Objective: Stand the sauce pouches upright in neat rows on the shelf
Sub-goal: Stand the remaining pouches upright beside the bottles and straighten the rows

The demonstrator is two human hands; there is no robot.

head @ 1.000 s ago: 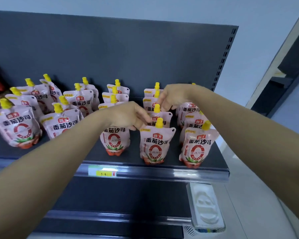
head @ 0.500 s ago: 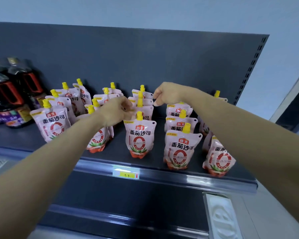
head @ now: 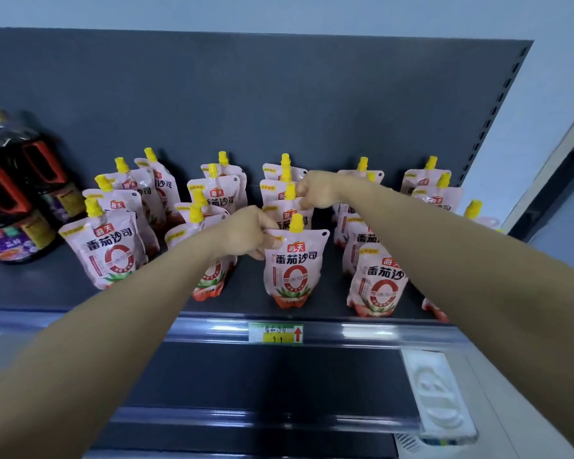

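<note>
Hands on pouches | left hand (head: 246, 231) pinches front pouch (head: 292, 266) near shelf (head: 212, 326) front edge | right hand (head: 317, 190) pinches pouch behind (head: 287, 212) | risk: nudged neighbours may topple

Probably a shop: dark shelf (head: 80, 293) (price tag (head: 275, 332) on edge), stocked pouches (head: 292, 266).

Pouch rows (head: 209, 207) leave bare shelf (head: 246, 293) lanes between.
</note>
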